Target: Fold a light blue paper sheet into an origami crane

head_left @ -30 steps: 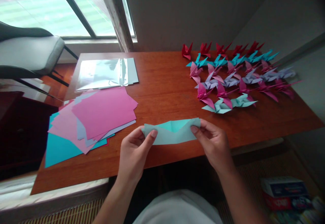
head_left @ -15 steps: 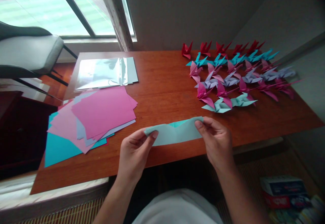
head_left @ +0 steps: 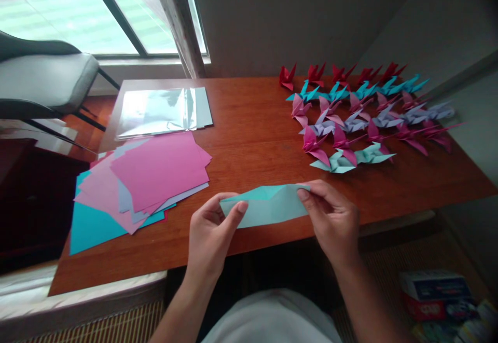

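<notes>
A folded sheet of pale green paper (head_left: pixel 272 211) is stretched between my hands above the table's front edge. My left hand (head_left: pixel 212 229) pinches its left end, thumb on the near face. At the right end, my right hand (head_left: pixel 332 218) grips it between thumb and fingers. The paper's upper edge gapes, showing a brighter inner layer. Beyond my right hand stand two pale green paper cranes (head_left: pixel 340 161), the front row of several rows. Behind them are magenta cranes (head_left: pixel 313 143), lilac cranes (head_left: pixel 354 122), pink cranes (head_left: pixel 299 108), turquoise cranes (head_left: pixel 336 91) and red cranes (head_left: pixel 287 77).
Fanned coloured paper sheets (head_left: pixel 163 169) lie on the wooden table (head_left: pixel 245 135) at left. Behind them is a shiny clear-wrapped pack (head_left: pixel 155 112). A grey chair (head_left: pixel 50 78) stands by the window. Boxes (head_left: pixel 436 293) sit low at the right.
The folded paper has tilted and opened wider along its top, showing more of its inside. My left hand has shifted slightly right; both hands keep their hold.
</notes>
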A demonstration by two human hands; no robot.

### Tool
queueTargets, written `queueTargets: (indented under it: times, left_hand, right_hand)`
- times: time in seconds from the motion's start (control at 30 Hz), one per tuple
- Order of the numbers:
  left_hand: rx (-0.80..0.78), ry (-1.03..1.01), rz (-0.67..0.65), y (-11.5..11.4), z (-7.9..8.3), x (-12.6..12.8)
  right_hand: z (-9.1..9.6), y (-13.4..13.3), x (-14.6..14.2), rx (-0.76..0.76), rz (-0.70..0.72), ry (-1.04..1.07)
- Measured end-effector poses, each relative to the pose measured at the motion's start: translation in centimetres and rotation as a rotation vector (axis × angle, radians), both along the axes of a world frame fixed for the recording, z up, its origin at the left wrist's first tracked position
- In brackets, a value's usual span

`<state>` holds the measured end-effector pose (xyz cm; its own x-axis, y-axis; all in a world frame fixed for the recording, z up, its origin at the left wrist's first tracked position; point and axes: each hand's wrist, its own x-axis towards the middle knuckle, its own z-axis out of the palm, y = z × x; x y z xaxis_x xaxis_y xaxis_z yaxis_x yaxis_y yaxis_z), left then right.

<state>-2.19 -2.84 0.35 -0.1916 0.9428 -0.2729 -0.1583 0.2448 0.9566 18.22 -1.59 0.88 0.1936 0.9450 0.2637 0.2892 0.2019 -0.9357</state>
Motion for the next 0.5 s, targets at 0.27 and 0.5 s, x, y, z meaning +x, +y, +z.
queueTargets:
  times: [0.27, 0.5]
  left_hand:
    - [-0.039, 0.014, 0.063, -0.23, -0.55, -0.09]
    - [-0.032, 0.036, 0.068, -0.15, -0.75, -0.50]
  right_hand:
    - [-0.27, -0.07, -0.24, -0.031, -0.049, 0.080]
    - [0.14, 0.28, -0.27, -0.069, -0.076, 0.124]
